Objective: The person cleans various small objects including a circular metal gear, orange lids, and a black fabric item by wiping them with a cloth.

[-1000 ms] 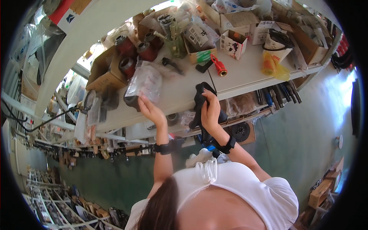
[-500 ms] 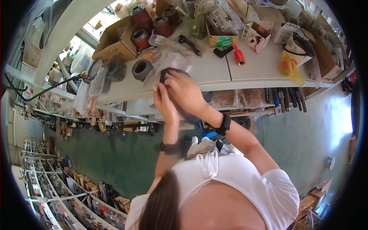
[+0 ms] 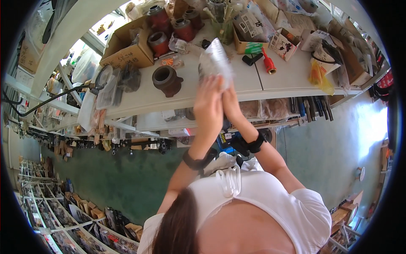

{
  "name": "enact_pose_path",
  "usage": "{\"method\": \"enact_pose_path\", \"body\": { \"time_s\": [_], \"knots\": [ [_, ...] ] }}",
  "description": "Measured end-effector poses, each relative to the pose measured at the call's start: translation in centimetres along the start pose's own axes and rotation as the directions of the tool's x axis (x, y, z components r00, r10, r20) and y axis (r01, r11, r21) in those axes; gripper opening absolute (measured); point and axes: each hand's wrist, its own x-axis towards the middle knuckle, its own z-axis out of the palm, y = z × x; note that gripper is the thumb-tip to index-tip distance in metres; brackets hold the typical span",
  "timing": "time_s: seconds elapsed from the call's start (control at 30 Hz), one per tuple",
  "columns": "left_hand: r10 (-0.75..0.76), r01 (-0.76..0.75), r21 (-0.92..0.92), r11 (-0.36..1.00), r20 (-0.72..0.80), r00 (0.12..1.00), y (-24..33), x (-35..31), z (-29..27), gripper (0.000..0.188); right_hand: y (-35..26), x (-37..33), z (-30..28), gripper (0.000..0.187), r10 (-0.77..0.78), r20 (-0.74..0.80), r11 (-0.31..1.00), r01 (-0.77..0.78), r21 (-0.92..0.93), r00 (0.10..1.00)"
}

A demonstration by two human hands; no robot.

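Note:
A crumpled, clear-whitish plastic bag stands up between my hands over the bench's front edge, blurred by motion. My left hand presses against its lower left side, with the fingers close together. From the right, my right hand lies palm-in against the bag, mostly behind the left hand. Together the two hands squeeze the bag; its contents cannot be made out. Left of the hands, a dark brown metal fitting with a round open top and a side lug stands on the bench.
Several reddish-brown metal fittings stand at the back beside a cardboard box. A glass jar with sticks is behind the bag. To the right lie a red tool and a black piece. A yellow plastic bag hangs at the edge.
My hands have moved right and come together on the plastic bag, which now stands upright. The dark cylindrical part they held is no longer visible. The fitting on the bench shows more of its side.

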Motion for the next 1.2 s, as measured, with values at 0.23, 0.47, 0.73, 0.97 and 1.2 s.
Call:
{"method": "enact_pose_path", "body": {
  "time_s": [0.23,0.47,0.73,0.97,1.2],
  "knots": [
    [0.134,-0.194,0.234,0.953,0.249,0.959,-0.6,0.5,2.0,0.041,-1.6,1.1,-3.3,0.036,0.522,0.059,0.503,-0.363,0.785,0.851],
    [0.099,-0.224,0.293,0.929,0.386,0.917,-3.3,-0.2,0.8,0.044,-2.0,0.4,-8.2,0.039,0.281,-0.128,0.488,-0.027,0.872,0.951],
    [0.067,-0.077,0.02,0.997,0.308,0.949,-3.4,-1.7,-0.5,0.05,-9.1,0.7,-8.2,0.03,-0.073,-0.573,0.883,0.32,0.344,0.816],
    [0.177,-0.243,0.129,0.961,0.385,0.906,-3.5,-2.4,2.3,0.044,-6.3,2.6,-2.6,0.018,-0.579,-0.004,0.64,0.452,-0.621,0.815],
    [0.29,-0.287,-0.062,0.956,0.347,0.892,-5.3,-4.3,-1.0,0.044,-2.5,0.2,-3.2,0.015,-0.365,0.265,0.664,0.449,-0.598,0.893]
  ]
}}
